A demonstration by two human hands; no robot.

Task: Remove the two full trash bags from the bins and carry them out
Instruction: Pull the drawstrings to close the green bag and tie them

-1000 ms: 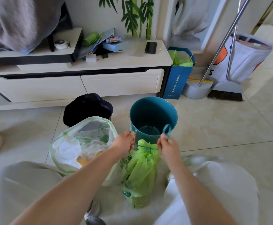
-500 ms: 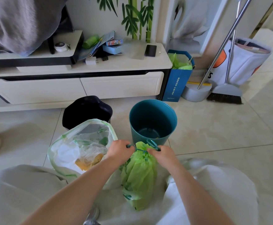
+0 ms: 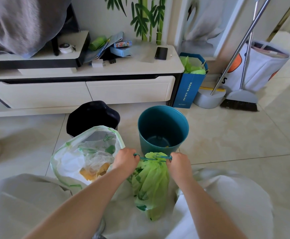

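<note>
Gripping drawstring (image 3: 152, 158) | left hand (image 3: 126, 159), right hand (image 3: 179, 162) apparently fisted | green bag (image 3: 151, 185) cinched

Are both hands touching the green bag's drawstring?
Touching. The head view shows the left hand and right hand each pinching an end of the teal drawstring, pulled taut across the green bag.
</note>
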